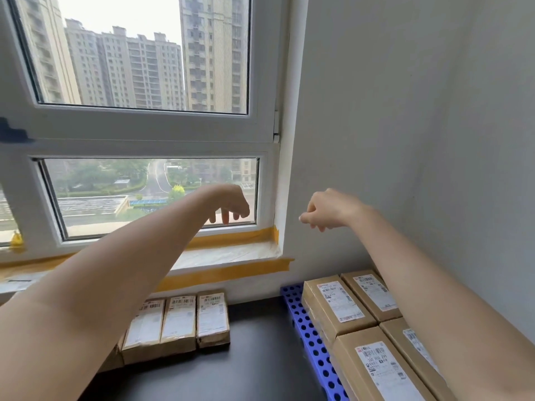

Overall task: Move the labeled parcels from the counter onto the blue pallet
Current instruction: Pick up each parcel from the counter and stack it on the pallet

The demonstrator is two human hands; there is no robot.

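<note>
Three brown labeled parcels [179,322] stand side by side on the dark counter [254,348] below the window, partly hidden by my left forearm. At the right, the blue pallet [307,328] carries several larger labeled parcels [338,305]. My left hand [228,202] hangs high in the air in front of the lower window pane, fingers pointing down and loosely curled, holding nothing. My right hand [327,209] is raised before the white wall, fingers loosely curled and empty. Both hands are well above the parcels.
A window sill edged with yellow tape [231,273] runs above the counter. A white wall [419,140] closes the right side behind the pallet. Dark counter surface lies between the three parcels and the pallet.
</note>
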